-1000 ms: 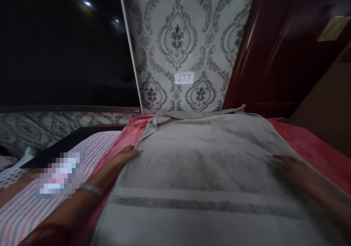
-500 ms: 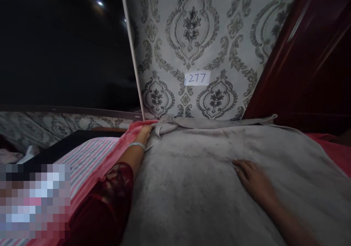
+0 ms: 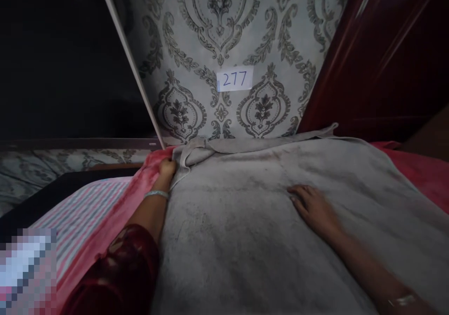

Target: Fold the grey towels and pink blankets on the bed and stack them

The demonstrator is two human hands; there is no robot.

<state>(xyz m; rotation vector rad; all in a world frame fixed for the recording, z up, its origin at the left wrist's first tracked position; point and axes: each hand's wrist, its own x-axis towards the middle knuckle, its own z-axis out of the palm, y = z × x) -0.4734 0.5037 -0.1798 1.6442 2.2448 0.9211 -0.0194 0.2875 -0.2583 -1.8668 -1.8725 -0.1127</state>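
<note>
A grey blanket [image 3: 228, 221] with a soft, dark-streaked surface spreads over a pink blanket [image 3: 149, 165]. My left hand [image 3: 168, 166] is closed at the grey blanket's far left edge, beside a folded-over flap. Its fingertips are hidden, but it seems to grip that edge. On the right, my right hand [image 3: 310, 205] rests palm down on the grey blanket, fingers loosely stretched and pointing left. Nothing shows in its grasp.
A striped sheet [image 3: 84, 207] lies left of the pink blanket. A large dark screen [image 3: 70, 71] stands at left, and a glossy dark red panel [image 3: 379, 62] at right. Behind is patterned wallpaper [image 3: 178, 109] with a paper label [image 3: 235, 78] reading 277.
The view has shifted, so the wall and label sit further left and higher. Both hands stay at about the same places on the grey blanket. More of my right forearm shows.
</note>
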